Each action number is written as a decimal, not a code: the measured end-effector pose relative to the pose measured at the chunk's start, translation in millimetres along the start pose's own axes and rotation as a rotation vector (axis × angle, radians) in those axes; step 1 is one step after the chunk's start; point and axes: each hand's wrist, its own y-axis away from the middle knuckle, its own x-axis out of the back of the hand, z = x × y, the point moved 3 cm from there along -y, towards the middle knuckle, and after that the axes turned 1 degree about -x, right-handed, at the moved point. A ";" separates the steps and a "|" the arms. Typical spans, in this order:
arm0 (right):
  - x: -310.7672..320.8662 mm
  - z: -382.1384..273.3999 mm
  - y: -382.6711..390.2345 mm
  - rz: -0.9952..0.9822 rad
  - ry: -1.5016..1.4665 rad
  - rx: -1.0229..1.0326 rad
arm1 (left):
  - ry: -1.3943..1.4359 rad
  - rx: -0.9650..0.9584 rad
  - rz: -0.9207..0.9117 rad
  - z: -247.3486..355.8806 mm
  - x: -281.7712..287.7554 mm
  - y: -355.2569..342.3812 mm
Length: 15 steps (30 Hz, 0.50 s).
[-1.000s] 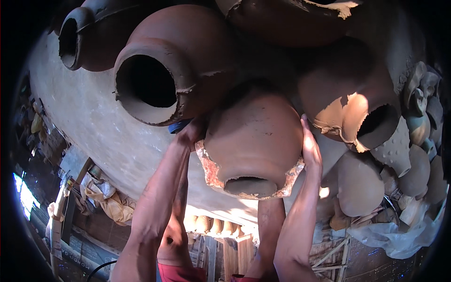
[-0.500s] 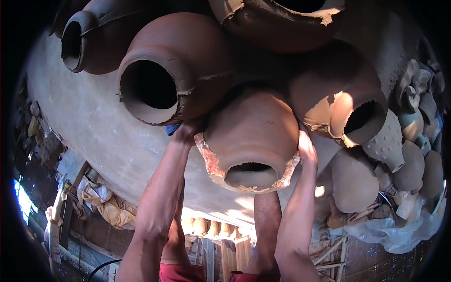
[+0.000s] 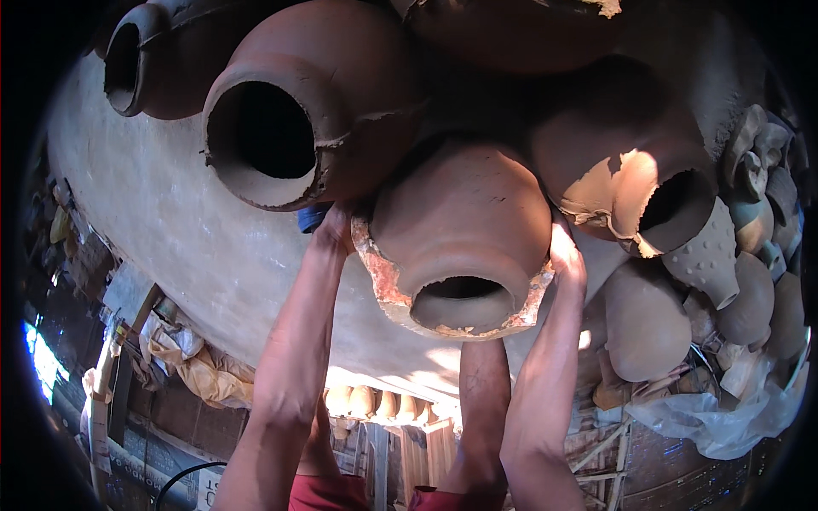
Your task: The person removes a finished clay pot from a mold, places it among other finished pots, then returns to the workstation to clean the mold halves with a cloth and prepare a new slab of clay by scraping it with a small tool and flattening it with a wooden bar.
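Observation:
A reddish clay pot [image 3: 460, 213] lies on its side at the centre, its round mouth toward me, with a jagged, pink-flecked pale shell [image 3: 382, 277] around its lower part. My left hand [image 3: 337, 223] grips its left side, the fingers mostly hidden behind it. My right hand [image 3: 564, 249] is pressed along its right side, fingertips in shadow against it. A small blue object [image 3: 310, 218] sits beside my left hand. A large wide-mouthed pot [image 3: 349, 94] lies just up-left; a pot with a ragged, peeling rim [image 3: 596, 192] lies at the right, close to my right hand.
More dark pots [image 3: 162, 64] line the top of the curved grey surface [image 3: 170, 213]. Grey moulded pieces [image 3: 648, 319] and clear plastic sheeting [image 3: 716, 422] crowd the right. Crumpled cloth [image 3: 204, 375] hangs at lower left. My bare legs [image 3: 481, 409] show below, with small pots [image 3: 366, 404] farther back.
The held pot appears higher in the picture, its mouth showing more fully, with both hands still on it. The surrounding pots have shifted slightly in view as well.

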 end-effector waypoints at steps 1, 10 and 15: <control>-10.0 -10.3 5.2 -0.014 -0.009 -0.010 | -0.005 -0.007 0.014 0.5 7.3 3.6; -22.6 -56.7 32.4 -0.079 0.143 0.102 | -0.007 -0.033 0.030 -1.2 21.9 10.6; -10.7 -51.1 29.6 0.011 0.028 0.168 | 0.020 -0.031 0.081 -6.2 17.7 4.6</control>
